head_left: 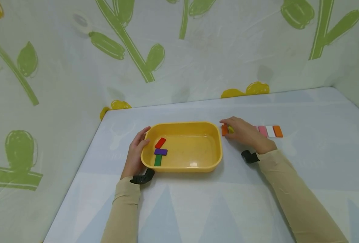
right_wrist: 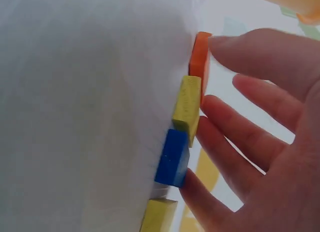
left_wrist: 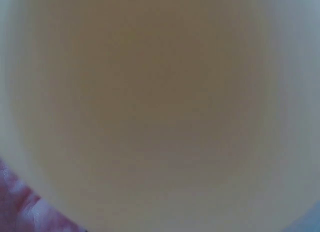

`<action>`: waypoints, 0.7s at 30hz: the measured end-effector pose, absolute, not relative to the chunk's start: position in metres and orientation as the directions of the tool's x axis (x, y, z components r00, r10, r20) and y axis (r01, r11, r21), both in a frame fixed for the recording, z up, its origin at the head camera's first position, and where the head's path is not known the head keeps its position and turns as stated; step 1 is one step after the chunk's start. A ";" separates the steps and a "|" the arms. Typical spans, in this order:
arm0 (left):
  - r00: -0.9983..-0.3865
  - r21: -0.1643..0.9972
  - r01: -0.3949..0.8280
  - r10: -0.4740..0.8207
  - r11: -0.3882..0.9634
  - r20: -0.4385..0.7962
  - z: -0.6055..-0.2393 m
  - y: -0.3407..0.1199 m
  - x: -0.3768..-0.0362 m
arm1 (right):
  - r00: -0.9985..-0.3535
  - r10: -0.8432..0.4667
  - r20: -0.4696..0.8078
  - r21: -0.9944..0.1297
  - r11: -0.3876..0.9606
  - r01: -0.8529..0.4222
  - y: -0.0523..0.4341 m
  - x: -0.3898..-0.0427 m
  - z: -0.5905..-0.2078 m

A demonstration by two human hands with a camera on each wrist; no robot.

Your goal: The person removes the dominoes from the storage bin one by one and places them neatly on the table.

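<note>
Looking down from the head view: a yellow tray (head_left: 182, 125) sits near the middle of the table (head_left: 197, 209), with a red block (head_left: 160, 142), a purple block (head_left: 160, 152) and a green block (head_left: 157, 160) lying at its left end. The left hand (head_left: 135, 156) is laid against the tray's left rim, fingers fairly straight along the wall, nothing pinched. The right hand (head_left: 243, 133) is placed just right of the tray, over the left end of a row of blocks running toward the table's right edge; an orange block (head_left: 224, 130) is touched by the fingertips, and pink, white and orange ones (head_left: 270, 131) lie uncovered beyond the wrist

Left wrist view: filled by a blurred yellow surface, nothing more can be told

Right wrist view: the row is seen close, orange block (right_wrist: 200, 59), yellow block (right_wrist: 187, 105), blue block (right_wrist: 172, 158) touching end to end. Right-hand fingers (right_wrist: 250, 56) are spread and nearly straight, tips resting against the blocks, none gripped
</note>
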State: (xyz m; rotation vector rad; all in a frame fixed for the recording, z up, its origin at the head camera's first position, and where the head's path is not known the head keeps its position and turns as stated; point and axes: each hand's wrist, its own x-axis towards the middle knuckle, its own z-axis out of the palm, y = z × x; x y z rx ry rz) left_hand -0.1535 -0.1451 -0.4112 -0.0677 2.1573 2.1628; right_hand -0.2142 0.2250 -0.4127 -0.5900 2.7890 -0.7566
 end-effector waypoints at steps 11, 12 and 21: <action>-0.995 0.995 -0.092 0.036 -0.027 -0.091 -0.411 -0.145 -0.155 | -0.932 -0.360 0.046 -0.566 0.759 -0.321 0.228 -0.211 -0.399; -0.995 0.996 -0.090 0.036 -0.024 -0.089 -0.411 -0.145 -0.155 | -0.931 -0.360 0.063 -0.571 0.752 -0.329 0.228 -0.211 -0.398; -0.994 0.995 -0.102 0.027 0.007 -0.102 -0.402 -0.141 -0.148 | -0.885 -0.411 0.219 -0.600 0.658 -0.454 0.210 -0.199 -0.379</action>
